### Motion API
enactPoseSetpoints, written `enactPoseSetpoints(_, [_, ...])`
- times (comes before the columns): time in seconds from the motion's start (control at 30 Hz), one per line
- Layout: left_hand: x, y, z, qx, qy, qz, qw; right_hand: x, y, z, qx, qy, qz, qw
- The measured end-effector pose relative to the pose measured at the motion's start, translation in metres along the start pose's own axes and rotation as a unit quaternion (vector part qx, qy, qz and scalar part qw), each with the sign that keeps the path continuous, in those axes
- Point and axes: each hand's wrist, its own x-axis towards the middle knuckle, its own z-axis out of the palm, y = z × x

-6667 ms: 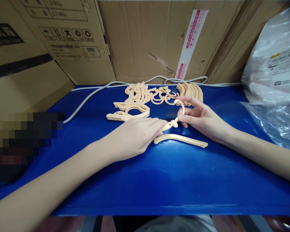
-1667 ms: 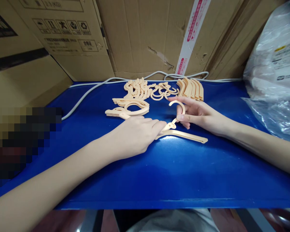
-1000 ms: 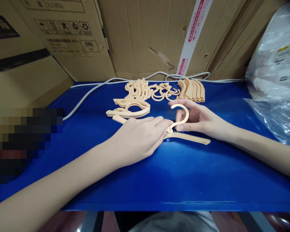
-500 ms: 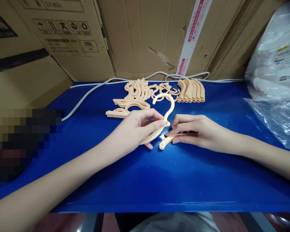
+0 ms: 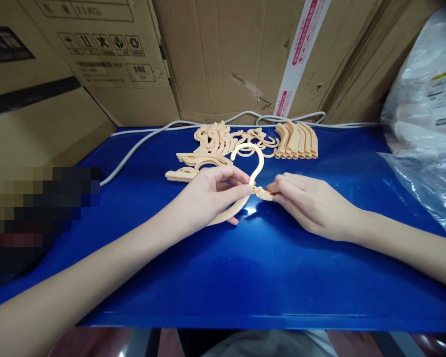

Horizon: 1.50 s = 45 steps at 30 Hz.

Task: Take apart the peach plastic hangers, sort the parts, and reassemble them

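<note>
My left hand [image 5: 208,196] pinches a cream plastic hanger hook [image 5: 260,161] near its base. The hook stands upright, and a curved hanger arm [image 5: 226,214] runs down from it below my fingers. My right hand [image 5: 314,206] is closed on a second hanger arm [image 5: 265,195], mostly hidden by the fingers. That arm's tip meets the base of the hook at my left thumb; whether the two are joined I cannot tell.
Behind my hands lie stacked hanger arms [image 5: 297,141], loose hooks [image 5: 271,142], wavy pieces [image 5: 215,139] and folded hanger parts [image 5: 182,174]. A white cable [image 5: 134,148] crosses the blue table [image 5: 223,277]. Cardboard boxes [image 5: 223,59] and a plastic bag [image 5: 423,114] border it.
My right hand has lifted its hanger arm from the table and turned it, bringing the tip up to the hook's base. My left hand keeps its hold.
</note>
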Motion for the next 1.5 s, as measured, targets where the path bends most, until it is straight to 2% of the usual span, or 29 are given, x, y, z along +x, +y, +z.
enactPoseSetpoints(0.2, [0.0014,-0.0041,-0.001,-0.04,-0.026,-0.014,0.999,-0.0027,-0.0046,-0.0047,0.027,-0.018,0.033,0.999])
enactPoseSetpoints(0.43, [0.0013,-0.0035,-0.0014,-0.06,-0.036,-0.02,0.997,-0.0035,-0.0057,-0.0037,-0.03,-0.003,0.025,0.999])
enactPoseSetpoints(0.63, [0.0011,-0.0056,-0.0017,-0.076,-0.081,-0.027,0.993,-0.0039,-0.0057,-0.0038,-0.074,0.027,0.006,0.997])
enactPoseSetpoints(0.9, [0.0006,-0.0041,-0.0037,-0.088,-0.111,-0.045,0.989,-0.0042,-0.0057,-0.0036,-0.117,0.051,-0.018,0.992])
enactPoseSetpoints(1.3, [0.0035,-0.0057,-0.006,-0.072,-0.116,-0.011,0.991,-0.0053,-0.0095,-0.0058,-0.155,0.062,-0.051,0.985])
enactPoseSetpoints(1.5, [0.0016,-0.0039,-0.0025,-0.06,-0.09,-0.014,0.994,-0.0054,-0.0106,-0.0074,-0.167,0.053,-0.055,0.983])
